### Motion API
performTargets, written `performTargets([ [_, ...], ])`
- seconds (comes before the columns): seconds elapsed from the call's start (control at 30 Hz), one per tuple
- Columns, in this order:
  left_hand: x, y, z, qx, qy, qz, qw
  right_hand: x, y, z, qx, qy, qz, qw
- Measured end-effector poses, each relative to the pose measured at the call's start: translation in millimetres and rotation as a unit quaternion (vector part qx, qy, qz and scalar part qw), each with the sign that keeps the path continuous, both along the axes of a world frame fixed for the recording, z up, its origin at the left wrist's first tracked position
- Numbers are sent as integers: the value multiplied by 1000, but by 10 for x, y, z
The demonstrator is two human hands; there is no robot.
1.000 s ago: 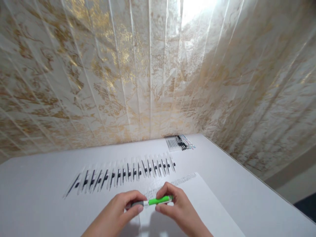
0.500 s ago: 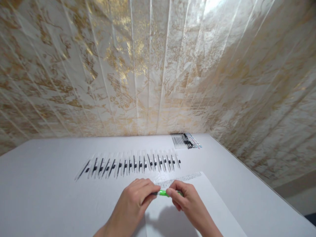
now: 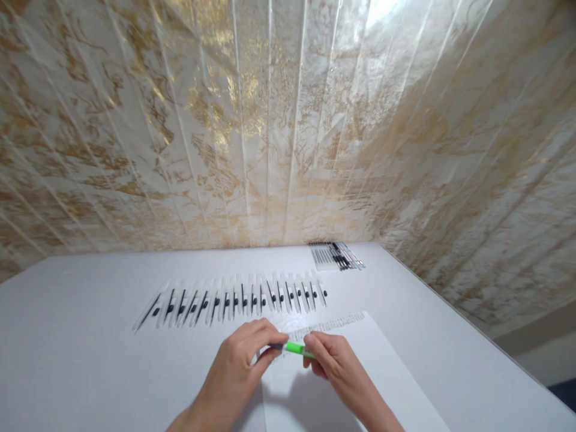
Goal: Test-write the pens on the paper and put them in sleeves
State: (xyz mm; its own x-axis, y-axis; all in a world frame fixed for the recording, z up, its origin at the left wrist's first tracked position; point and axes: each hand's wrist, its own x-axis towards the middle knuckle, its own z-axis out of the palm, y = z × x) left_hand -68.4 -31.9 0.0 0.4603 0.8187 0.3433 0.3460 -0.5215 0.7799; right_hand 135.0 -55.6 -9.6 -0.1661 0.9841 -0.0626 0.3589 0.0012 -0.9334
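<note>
A bright green pen (image 3: 294,347) with a dark end lies between my two hands, above a sheet of paper. My left hand (image 3: 245,360) pinches its dark end between thumb and fingers. On the green side, my right hand (image 3: 330,355) is closed round the barrel and hides its far end. The white paper (image 3: 382,372) beneath carries rows of small dark marks along its top edge. I cannot tell whether the dark part is a cap or part of the barrel.
Beyond my hands, a long row of clear pen parts with black pieces (image 3: 234,299) stretches across the white table (image 3: 90,360). A group of pens and refills (image 3: 335,257) lies at the back right. Gold-patterned covering (image 3: 270,150) rises behind the table.
The pen has tilted, its green side now lower on the right, and more of the green shows between my hands. My right hand's grip has shifted slightly; both hands keep hold.
</note>
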Motion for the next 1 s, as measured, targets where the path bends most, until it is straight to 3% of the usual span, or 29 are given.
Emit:
performTargets([
  [0.2,-35,27,-12,-67,1,51,996,40,9,25,87,20,-34,995],
  [0.4,-49,50,-62,-54,5,41,998,33,29,-49,19,-23,-49,998],
  [0.57,-49,78,-86,-81,12,62,995,38,24,4,66,11,-35,997],
  [0.77,-38,63,-99,-77,33,59,995,50,36,-17,32,-32,-55,997],
  [0.87,-43,58,-125,-82,33,69,994,44,33,-16,72,7,-48,996],
  [1.0,-63,71,-196,-20,43,71,996,37,33,-53,48,-9,-60,997],
])
